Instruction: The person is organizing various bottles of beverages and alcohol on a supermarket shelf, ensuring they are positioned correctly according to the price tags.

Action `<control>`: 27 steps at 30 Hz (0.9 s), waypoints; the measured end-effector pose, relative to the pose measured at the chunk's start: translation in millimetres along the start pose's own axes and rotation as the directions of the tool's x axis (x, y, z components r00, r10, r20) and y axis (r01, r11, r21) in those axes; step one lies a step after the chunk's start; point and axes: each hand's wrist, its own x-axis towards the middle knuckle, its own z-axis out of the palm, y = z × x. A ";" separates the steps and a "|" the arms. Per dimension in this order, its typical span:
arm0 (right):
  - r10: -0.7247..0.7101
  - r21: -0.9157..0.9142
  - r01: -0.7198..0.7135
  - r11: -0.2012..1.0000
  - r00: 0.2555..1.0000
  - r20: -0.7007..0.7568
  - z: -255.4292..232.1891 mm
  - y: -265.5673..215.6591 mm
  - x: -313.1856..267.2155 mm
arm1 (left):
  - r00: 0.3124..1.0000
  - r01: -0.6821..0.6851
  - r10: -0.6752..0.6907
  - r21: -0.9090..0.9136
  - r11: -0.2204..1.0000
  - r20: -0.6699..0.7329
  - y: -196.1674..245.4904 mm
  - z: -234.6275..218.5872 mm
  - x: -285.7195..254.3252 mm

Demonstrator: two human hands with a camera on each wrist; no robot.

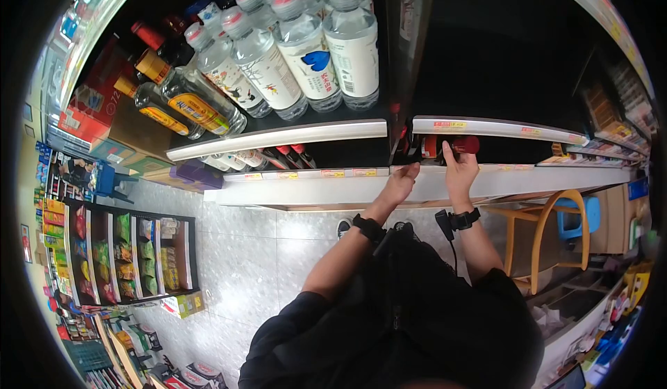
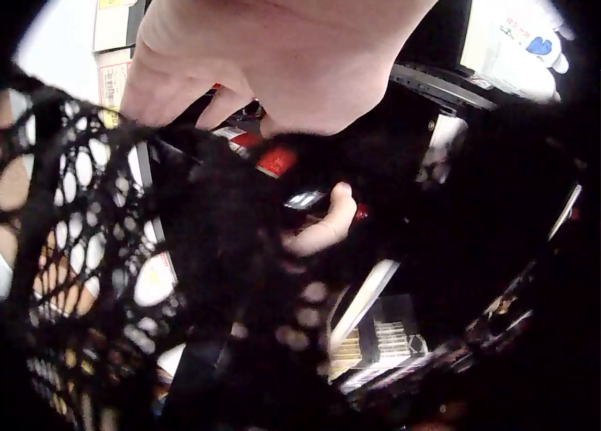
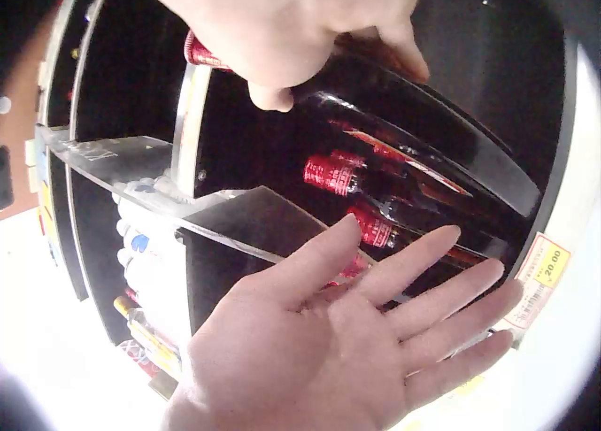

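Note:
My right hand (image 1: 460,175) grips a dark glass bottle with a red cap (image 3: 413,121) at the lower shelf, the bottle tilted in the right wrist view. My left hand (image 3: 324,346) is beside it, palm showing and fingers spread, near the shelf edge. Two more dark bottles with red-wrapped necks (image 3: 329,175) sit behind the gripped one, between the two hands in that view. In the left wrist view, the back of my left hand (image 2: 282,55) fills the top, and dark mesh hides much of the rest.
Clear water bottles (image 1: 306,55) crowd the upper shelf at left, beside brown bottles with yellow labels (image 1: 198,104). The upper shelf's front rail (image 1: 486,129) runs just above the hands. Behind, at right, stands a wooden chair (image 1: 511,229); a snack rack (image 1: 125,257) is at left.

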 end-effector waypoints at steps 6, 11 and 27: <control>0.015 -0.023 -0.016 1.000 0.997 -0.073 -5.4 17.9 -0.2 | 0.999 -0.031 0.031 0.008 0.999 -0.034 -7.5 -6.3 1.3; 0.009 0.031 -0.008 0.999 0.999 -0.042 2.6 13.8 2.3 | 0.999 0.003 -0.006 -0.071 0.997 -0.041 0.2 -13.1 -13.6; -0.011 -0.503 0.015 0.864 1.000 0.011 17.2 18.7 26.8 | 0.987 -0.052 0.046 -0.036 0.998 -0.154 -16.8 -52.4 -34.5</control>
